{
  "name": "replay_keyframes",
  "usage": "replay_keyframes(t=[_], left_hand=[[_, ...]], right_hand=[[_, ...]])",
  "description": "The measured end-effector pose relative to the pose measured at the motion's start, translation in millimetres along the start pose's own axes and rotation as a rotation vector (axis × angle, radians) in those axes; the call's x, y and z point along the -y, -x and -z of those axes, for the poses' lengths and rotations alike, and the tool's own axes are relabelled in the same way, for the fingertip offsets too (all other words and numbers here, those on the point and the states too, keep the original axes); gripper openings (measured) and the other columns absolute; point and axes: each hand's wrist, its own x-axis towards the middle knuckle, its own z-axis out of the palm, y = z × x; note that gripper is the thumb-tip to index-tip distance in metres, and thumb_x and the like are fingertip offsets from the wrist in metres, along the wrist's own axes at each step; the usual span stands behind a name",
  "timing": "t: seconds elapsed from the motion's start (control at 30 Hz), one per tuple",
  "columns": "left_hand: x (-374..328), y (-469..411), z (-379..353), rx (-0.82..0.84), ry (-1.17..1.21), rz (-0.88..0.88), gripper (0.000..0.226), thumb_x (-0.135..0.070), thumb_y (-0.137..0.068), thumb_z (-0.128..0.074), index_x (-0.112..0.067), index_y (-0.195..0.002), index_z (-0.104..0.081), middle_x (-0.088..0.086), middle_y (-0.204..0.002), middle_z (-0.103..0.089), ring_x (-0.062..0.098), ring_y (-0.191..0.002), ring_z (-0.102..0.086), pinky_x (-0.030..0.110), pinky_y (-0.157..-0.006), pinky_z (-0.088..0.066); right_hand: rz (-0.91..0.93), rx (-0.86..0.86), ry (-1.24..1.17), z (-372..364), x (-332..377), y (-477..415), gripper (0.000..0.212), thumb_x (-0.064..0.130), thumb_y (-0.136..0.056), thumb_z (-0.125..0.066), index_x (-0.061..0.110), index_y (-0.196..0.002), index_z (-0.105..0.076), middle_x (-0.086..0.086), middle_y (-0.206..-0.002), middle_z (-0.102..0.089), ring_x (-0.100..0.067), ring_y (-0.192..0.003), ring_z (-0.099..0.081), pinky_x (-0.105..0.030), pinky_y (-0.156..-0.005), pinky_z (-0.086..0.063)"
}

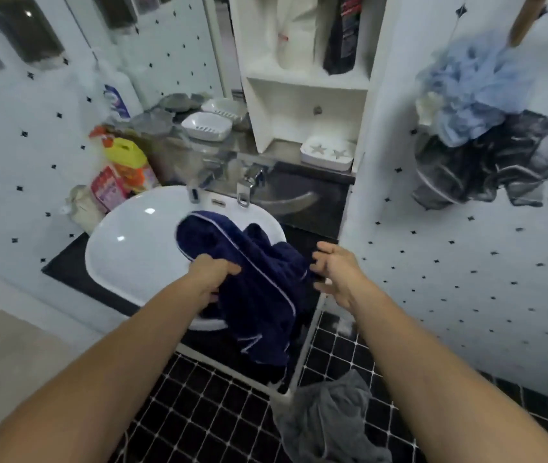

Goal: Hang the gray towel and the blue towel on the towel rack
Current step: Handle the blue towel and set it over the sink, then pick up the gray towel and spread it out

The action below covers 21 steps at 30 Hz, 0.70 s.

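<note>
A dark blue towel (252, 282) with white piping hangs bunched in front of the white sink (132, 242). My left hand (212, 275) grips its upper left part. To the towel's right, my right hand (336, 272) has its fingers spread, touching or nearly touching the fabric; I cannot tell whether it grips. A gray towel (329, 419) lies crumpled over a white rail (309, 342) of a low frame near the black tiled floor, below my right arm. The image is blurred.
Bottles (122, 162) crowd the counter left of the tap (249, 185). Soap dishes (207, 126) sit behind the sink. A white shelf unit (306, 95) stands at the back. Blue and dark bath sponges (479, 128) hang on the right tiled wall.
</note>
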Motion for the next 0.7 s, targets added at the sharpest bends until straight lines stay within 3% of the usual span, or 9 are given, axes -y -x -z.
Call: replay_keyframes(t=[0.1,0.17,0.23,0.37,0.5,0.63,0.7], left_hand=[[14.8,-12.9,-34.8,-0.081,-0.206,-0.134,0.036,-0.01,-0.079,-0.063,-0.004,-0.114,-0.055,0.017,-0.114,-0.059,0.036,-0.097,-0.059,0.046,-0.086,-0.053],[9.8,-10.9,-53.9,-0.297,-0.512,-0.325,0.037,-0.017,-0.08,-0.059,-0.008,-0.115,-0.055,0.016,-0.121,-0.049,0.037,-0.103,-0.054,0.045,-0.09,-0.049],[3.0,0.5,-78.4,-0.372,-0.583,-0.572,0.038,-0.017,-0.08,-0.058,-0.016,-0.118,-0.056,0.012,-0.128,-0.045,0.032,-0.108,-0.052,0.044,-0.09,-0.046],[31.0,21.3,-159.3,-0.002,-0.54,-0.833,0.031,-0.01,-0.085,-0.058,-0.018,-0.115,-0.057,0.004,-0.119,-0.052,0.017,-0.089,-0.058,0.037,-0.081,-0.051],[129.4,13.8,-257.5,0.242,-0.627,-0.776,0.03,-0.013,-0.089,-0.057,-0.024,-0.117,-0.055,-0.006,-0.119,-0.05,0.005,-0.082,-0.056,0.031,-0.081,-0.05],[256.5,-37.9,-345.7,0.307,-0.703,-0.581,0.027,-0.016,-0.091,-0.057,-0.025,-0.117,-0.055,-0.005,-0.121,-0.051,0.012,-0.086,-0.059,0.036,-0.082,-0.053],[327.8,-75.6,-384.2,0.315,-0.737,-0.501,0.023,-0.016,-0.09,-0.056,-0.024,-0.112,-0.055,-0.003,-0.119,-0.052,0.016,-0.089,-0.061,0.041,-0.082,-0.054]], right_hand=[[-0.061,-0.049,-0.006,47.8,-34.8,-8.0,0.056,-0.012,-0.08,-0.044,0.018,-0.127,-0.054,-0.004,-0.118,-0.063,-0.024,-0.105,-0.063,-0.035,-0.072,-0.05],[-0.069,-0.053,-0.012,73.7,-54.9,-8.0,0.048,-0.009,-0.08,-0.045,0.019,-0.116,-0.06,-0.003,-0.112,-0.067,-0.022,-0.101,-0.064,-0.034,-0.071,-0.049],[-0.097,-0.073,-0.021,100.2,-77.2,-6.8,0.038,-0.005,-0.082,-0.049,0.021,-0.106,-0.063,0.001,-0.099,-0.073,-0.019,-0.095,-0.066,-0.035,-0.074,-0.05],[-0.204,-0.166,-0.089,159.8,-154.9,-13.2,0.032,-0.003,-0.087,-0.056,0.013,-0.114,-0.061,-0.011,-0.112,-0.07,-0.022,-0.093,-0.068,-0.034,-0.068,-0.052],[-0.371,-0.266,-0.138,213.0,-277.5,-24.3,0.032,-0.004,-0.086,-0.058,0.005,-0.116,-0.062,-0.014,-0.094,-0.07,-0.019,-0.066,-0.069,-0.024,-0.048,-0.051],[-0.457,-0.323,0.031,256.9,-419.5,-63.0,0.027,-0.001,-0.087,-0.06,0.003,-0.114,-0.065,-0.022,-0.107,-0.066,-0.036,-0.095,-0.066,-0.04,-0.083,-0.056],[-0.446,-0.262,0.062,270.7,-482.0,-88.7,0.015,-0.002,-0.089,-0.056,0.009,-0.094,-0.065,-0.009,-0.085,-0.063,-0.02,-0.074,-0.063,-0.024,-0.064,-0.053]])
